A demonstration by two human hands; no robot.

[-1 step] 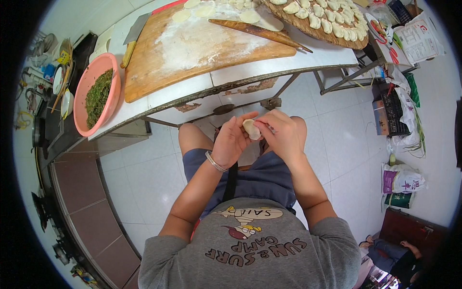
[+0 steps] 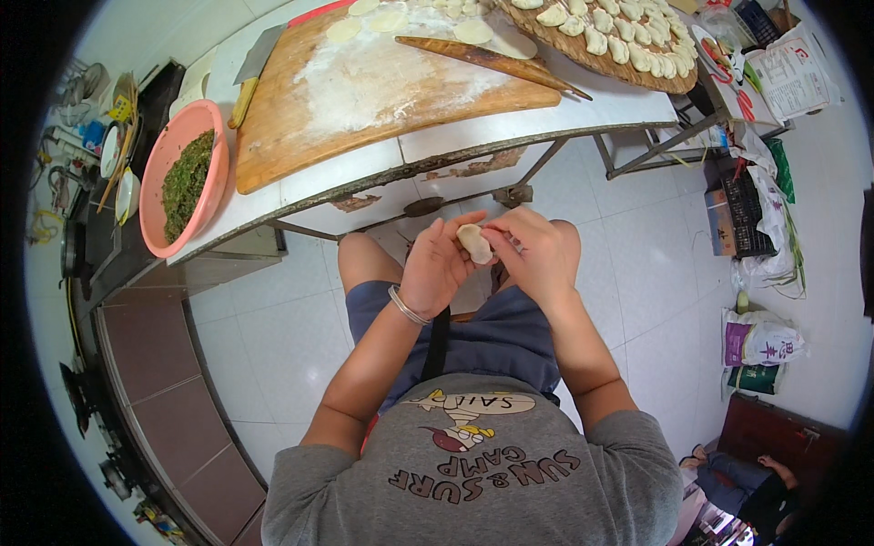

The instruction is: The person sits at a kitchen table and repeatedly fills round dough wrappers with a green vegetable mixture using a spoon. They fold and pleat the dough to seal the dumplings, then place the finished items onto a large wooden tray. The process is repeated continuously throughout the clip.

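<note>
Above my lap, a pale folded dumpling (image 2: pixel 473 244) sits between my two hands. My left hand (image 2: pixel 437 273), with a silver bangle at the wrist, cradles it from the left in curled fingers. The thumb and fingers of my right hand (image 2: pixel 533 253) pinch its right edge. Beyond them on the table lies a floured wooden board (image 2: pixel 264 146) with several round dough wrappers (image 2: pixel 344 31) and a tapered rolling pin (image 2: pixel 492 60). A pink basin (image 2: pixel 222 173) of chopped green filling (image 2: pixel 188 187) stands at the left.
Many shaped dumplings fill a round wooden tray (image 2: pixel 555 44) at the far right. A cleaver (image 2: pixel 258 60) lies along the board's left side. Bags (image 2: pixel 763 338) and a black crate (image 2: pixel 746 214) stand on the right. At lower right another person (image 2: pixel 751 482) is partly visible.
The dumpling and the fingers around it have shifted very slightly. Both hands keep their hold, and everything else stays in place.
</note>
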